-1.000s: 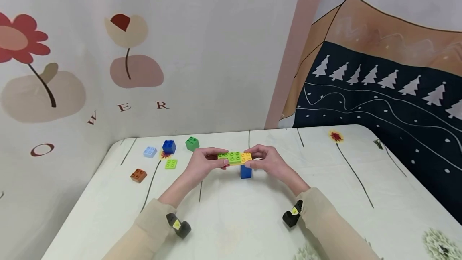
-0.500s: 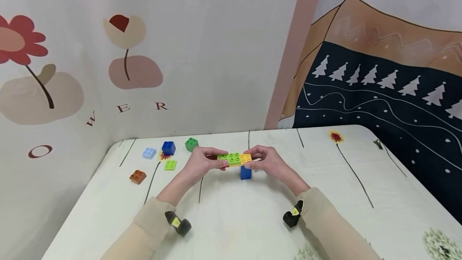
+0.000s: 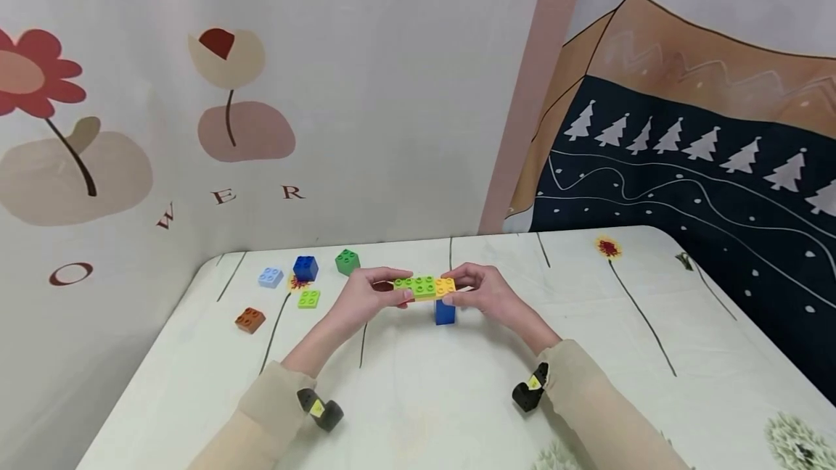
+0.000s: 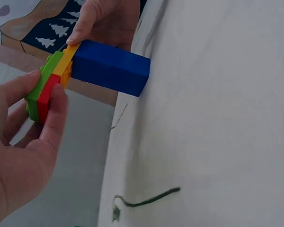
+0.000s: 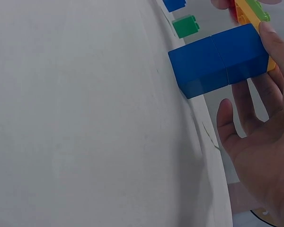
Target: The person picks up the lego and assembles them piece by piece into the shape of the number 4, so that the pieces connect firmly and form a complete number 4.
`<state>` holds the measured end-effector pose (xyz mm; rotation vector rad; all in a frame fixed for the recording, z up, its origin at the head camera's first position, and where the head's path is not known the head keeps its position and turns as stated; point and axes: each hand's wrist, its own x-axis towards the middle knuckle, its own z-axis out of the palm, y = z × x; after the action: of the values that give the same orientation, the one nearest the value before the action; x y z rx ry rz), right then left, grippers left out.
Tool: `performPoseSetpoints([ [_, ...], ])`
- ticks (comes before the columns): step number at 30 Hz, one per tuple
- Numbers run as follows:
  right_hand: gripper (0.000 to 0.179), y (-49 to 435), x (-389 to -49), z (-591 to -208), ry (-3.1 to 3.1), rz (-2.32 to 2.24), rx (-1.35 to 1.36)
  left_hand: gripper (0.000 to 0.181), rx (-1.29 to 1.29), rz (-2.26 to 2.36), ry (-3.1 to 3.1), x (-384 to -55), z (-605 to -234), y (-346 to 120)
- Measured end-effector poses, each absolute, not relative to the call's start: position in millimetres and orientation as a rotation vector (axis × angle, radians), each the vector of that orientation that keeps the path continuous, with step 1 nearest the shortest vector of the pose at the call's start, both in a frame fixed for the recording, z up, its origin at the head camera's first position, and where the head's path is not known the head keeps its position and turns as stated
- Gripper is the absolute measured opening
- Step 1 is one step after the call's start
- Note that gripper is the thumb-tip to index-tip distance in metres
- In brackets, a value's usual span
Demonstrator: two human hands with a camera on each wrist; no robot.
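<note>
A column of two blue toy bricks (image 5: 222, 59) stands upright on the table, topped by a yellow brick (image 3: 446, 286). Reaching out to the left from the top are a light green brick (image 3: 419, 286) and, beneath it, a red brick (image 4: 48, 97) beside the yellow one. My left hand (image 3: 364, 297) pinches the green and red bricks at their left end, thumb in front and fingers behind. At the other end, my right hand (image 3: 485, 289) grips the yellow brick between thumb and fingers. Fingertips hide part of the red brick in the head view.
Loose bricks lie at the table's back left: light blue (image 3: 271, 277), dark blue (image 3: 305, 268), green (image 3: 347, 261), lime (image 3: 309, 299) and brown (image 3: 250, 320). A printed cloth covers the table (image 3: 418, 397); a printed curtain (image 3: 392, 93) hangs behind it.
</note>
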<state>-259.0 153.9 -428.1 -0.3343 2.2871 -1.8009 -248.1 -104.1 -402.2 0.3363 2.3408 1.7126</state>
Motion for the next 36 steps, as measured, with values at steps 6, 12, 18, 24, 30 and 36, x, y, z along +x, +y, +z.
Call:
performPoseSetpoints([
  [6, 0.038, 154, -258, -427, 2.285, -1.8, -0.302, 0.065, 0.427, 1.631, 2.404, -243, -398, -119],
  [12, 0.038, 152, -257, -426, 2.262, -1.822, -0.334, 0.061, 0.488, 1.646, 2.439, -234, -389, -144],
  [18, 0.039, 152, -255, -424, 2.282, -1.798, -0.339, 0.058, 0.493, 1.576, 2.556, -227, -380, -168],
  [24, 0.039, 152, -256, -423, 2.291, -1.797, -0.31, 0.049, 0.437, 1.58, 2.649, -236, -385, -202],
  [30, 0.038, 153, -256, -422, 2.291, -1.8, -0.299, 0.051, 0.317, 1.519, 2.759, -246, -396, -228],
  [36, 0.039, 152, -256, -422, 2.29, -1.793, -0.326, 0.048, 0.228, 1.318, 2.85, -253, -412, -241],
])
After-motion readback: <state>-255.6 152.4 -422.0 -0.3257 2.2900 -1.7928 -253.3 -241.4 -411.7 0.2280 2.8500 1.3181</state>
